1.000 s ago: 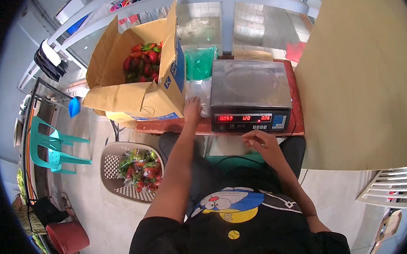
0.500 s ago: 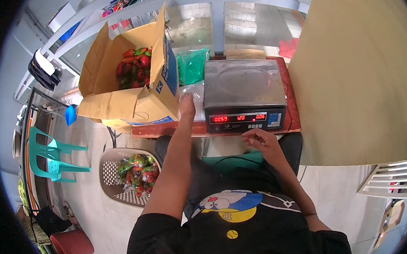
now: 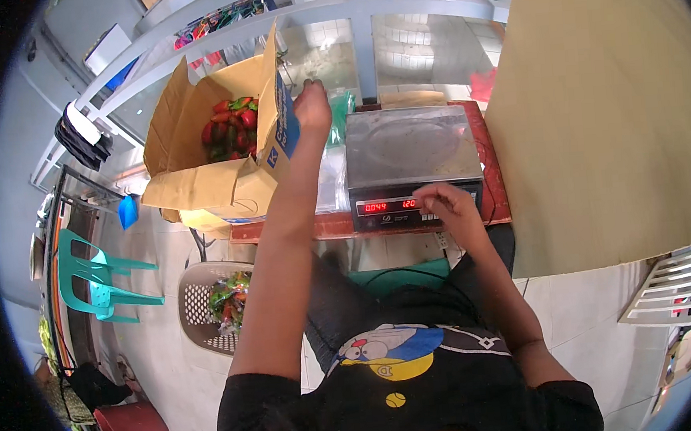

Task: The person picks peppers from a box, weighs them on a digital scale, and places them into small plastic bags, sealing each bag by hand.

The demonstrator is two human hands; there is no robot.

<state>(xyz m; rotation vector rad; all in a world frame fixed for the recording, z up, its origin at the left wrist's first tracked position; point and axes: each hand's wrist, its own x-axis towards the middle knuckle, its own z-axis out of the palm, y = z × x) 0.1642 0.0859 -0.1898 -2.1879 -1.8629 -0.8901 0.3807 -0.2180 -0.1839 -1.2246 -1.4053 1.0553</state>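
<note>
My left hand (image 3: 313, 108) is reached out beside the right wall of an open cardboard box (image 3: 199, 182). Its fingers are curled away from view, so I cannot see whether they hold anything. Inside the box lies a heap of red and green peppers (image 3: 233, 130). Green plastic bags (image 3: 341, 113) and clear plastic bags (image 3: 332, 180) lie beside my left hand and wrist, partly covered by them. My right hand (image 3: 447, 203), fingers loosely curled in and nothing visible in them, hovers before the lit display of a weighing scale (image 3: 413, 147), hiding part of it. The scale's metal plate is bare.
The scale and bags rest on a red table (image 3: 496, 197). A beige plastic basket (image 3: 200, 306) with bagged peppers (image 3: 230, 302) stands on the floor, left of my legs. Further left is a green plastic chair (image 3: 85, 274). A tall tan panel (image 3: 603, 117) borders the right side.
My left hand has moved away from the clear bags, up along the box's side. The right hand has risen slightly and now covers part of the display. The view has shifted a little.
</note>
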